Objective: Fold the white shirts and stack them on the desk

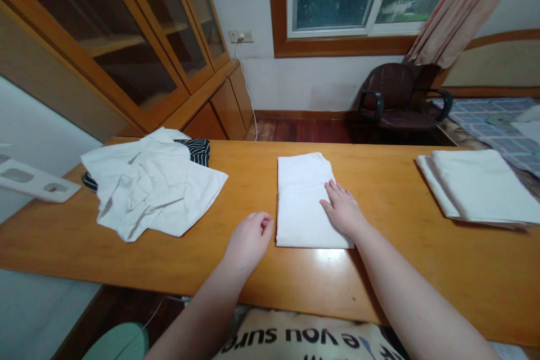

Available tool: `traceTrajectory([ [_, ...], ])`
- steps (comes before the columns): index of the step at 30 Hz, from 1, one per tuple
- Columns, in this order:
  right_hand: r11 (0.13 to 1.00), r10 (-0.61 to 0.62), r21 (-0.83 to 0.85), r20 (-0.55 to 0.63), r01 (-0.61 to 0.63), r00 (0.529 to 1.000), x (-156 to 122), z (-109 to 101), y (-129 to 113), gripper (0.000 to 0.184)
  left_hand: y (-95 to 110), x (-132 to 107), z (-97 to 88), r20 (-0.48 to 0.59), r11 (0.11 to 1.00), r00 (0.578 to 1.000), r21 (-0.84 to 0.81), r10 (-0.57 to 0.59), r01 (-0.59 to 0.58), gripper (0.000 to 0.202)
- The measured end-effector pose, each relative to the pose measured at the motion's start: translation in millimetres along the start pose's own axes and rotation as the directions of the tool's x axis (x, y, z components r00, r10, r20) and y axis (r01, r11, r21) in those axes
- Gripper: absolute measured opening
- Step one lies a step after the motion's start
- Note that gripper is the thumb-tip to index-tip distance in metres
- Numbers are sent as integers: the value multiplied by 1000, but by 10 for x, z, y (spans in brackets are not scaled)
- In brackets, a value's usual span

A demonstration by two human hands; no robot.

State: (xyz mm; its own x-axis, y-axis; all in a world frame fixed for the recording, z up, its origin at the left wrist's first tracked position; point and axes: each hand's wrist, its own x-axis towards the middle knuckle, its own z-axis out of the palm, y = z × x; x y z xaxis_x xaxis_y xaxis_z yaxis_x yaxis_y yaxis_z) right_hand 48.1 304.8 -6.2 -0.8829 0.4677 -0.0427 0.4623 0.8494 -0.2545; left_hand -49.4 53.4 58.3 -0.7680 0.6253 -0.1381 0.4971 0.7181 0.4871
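A white cloth [301, 202], folded into an upright rectangle, lies flat on the wooden table in front of me. My right hand [343, 208] rests on its right side with fingers stretched out and palm down. Just left of the cloth, my left hand [251, 239] is held with its fingers curled in, apart from the cloth's edge. Nothing shows in it. To the left lies a crumpled heap of white cloth [147, 180], partly over a black-and-white patterned cloth [199, 152]. On the right sits a stack of folded white cloths [485, 188].
The wooden table [244, 169] runs across the view. A white plastic object [36, 180] juts in at its left end. Behind stand a glass-door cabinet [202, 90] and a brown armchair [390, 93]. A green round stool [116, 343] is below at the lower left.
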Motion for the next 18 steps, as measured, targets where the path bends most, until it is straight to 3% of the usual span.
traceTrajectory([
  [2, 1000, -1, -1, -4, 1, 1000, 0, 11, 6, 59, 190, 59, -27, -19, 994, 994, 23, 105, -105, 29],
  [4, 1000, -5, -5, -8, 5, 1000, -1, 28, 22, 59, 403, 146, 37, 46, 964, 967, 74, 252, -255, 37],
  [7, 1000, -28, -11, -16, 28, 999, -2, 56, 54, 59, 621, 314, 273, 195, 853, 862, 155, 469, -499, 57],
  [9, 999, -44, -16, -21, 44, 999, -3, 72, 69, 58, 639, 426, 451, 277, 783, 794, 178, 541, -596, 74],
  [10, 999, -47, -20, -24, 46, 999, -3, 78, 71, 58, 614, 471, 528, 305, 770, 779, 181, 547, -612, 82],
  [12, 999, -42, -31, -30, 42, 999, -4, 87, 64, 58, 529, 528, 645, 317, 783, 790, 186, 524, -594, 93],
  [18, 999, -25, -48, -27, 24, 999, -7, 74, 24, 61, 355, 493, 750, 122, 894, 928, 251, 352, -372, 83],
])
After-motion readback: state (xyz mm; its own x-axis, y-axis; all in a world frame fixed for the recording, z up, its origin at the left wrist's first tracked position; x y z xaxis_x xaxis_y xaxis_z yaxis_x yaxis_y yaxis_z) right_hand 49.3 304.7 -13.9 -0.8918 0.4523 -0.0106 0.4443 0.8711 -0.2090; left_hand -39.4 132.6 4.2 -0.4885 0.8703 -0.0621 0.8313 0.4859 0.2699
